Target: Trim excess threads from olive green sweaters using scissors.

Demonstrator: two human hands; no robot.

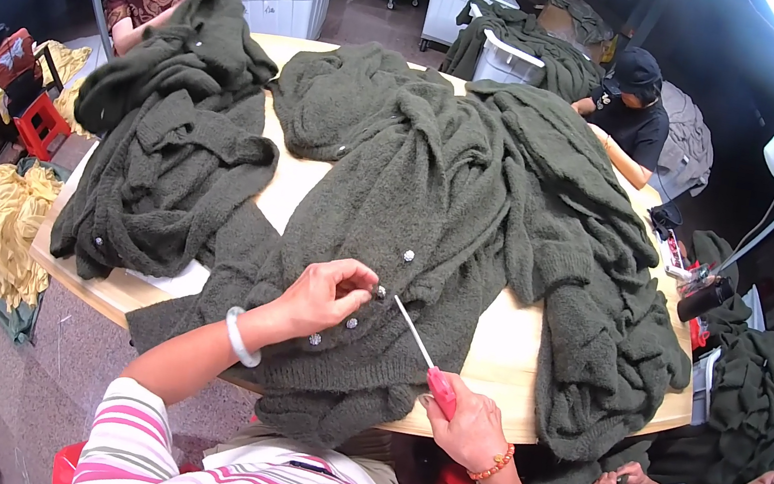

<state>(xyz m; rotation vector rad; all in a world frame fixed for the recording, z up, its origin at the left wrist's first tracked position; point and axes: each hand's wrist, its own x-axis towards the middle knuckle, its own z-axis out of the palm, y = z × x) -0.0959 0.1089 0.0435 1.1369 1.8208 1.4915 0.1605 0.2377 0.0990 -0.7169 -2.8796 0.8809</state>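
Note:
A dark green knit cardigan (396, 183) lies spread in front of me, with several sparkly round buttons (409, 257) on it. My left hand (327, 299), a pale bangle on its wrist, is closed in a pinch at one button (381, 293) near the cardigan's lower part. In my right hand (469, 427) is a tool with a pink handle (441, 393) and a long, thin pale rod (414, 333). The rod's tip points up and left, ending just right of the pinched button. Whether it touches the knit I cannot tell.
More dark green knits (166, 167) cover the pale wooden table (293, 197). Co-workers sit at the far left, far right and near right. White bins (283, 5) with garments stand behind. Yellow garments (11, 218) hang at left; a dark bottle (705, 299) is at right.

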